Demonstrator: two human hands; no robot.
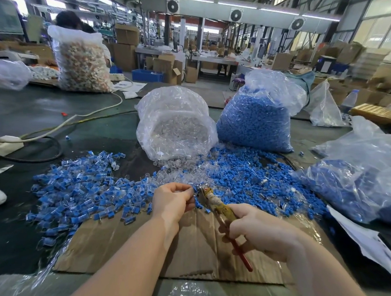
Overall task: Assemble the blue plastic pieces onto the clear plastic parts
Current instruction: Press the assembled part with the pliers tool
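Now | L hand (173,200) pinch: part hidden | pliers (218,205) tip blurred

Bright, even daylight pours in from the windows (386,28) at the right and the ceiling strip lights (238,4). Glare glints off the clear plastic bags (175,124). Wide-angle bending curves the edges; the lower corners blur.

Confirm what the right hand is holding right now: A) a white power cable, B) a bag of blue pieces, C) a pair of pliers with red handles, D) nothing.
C: the right hand grips pliers with red handles, their tip meeting the small part that the left hand pinches above the cardboard.
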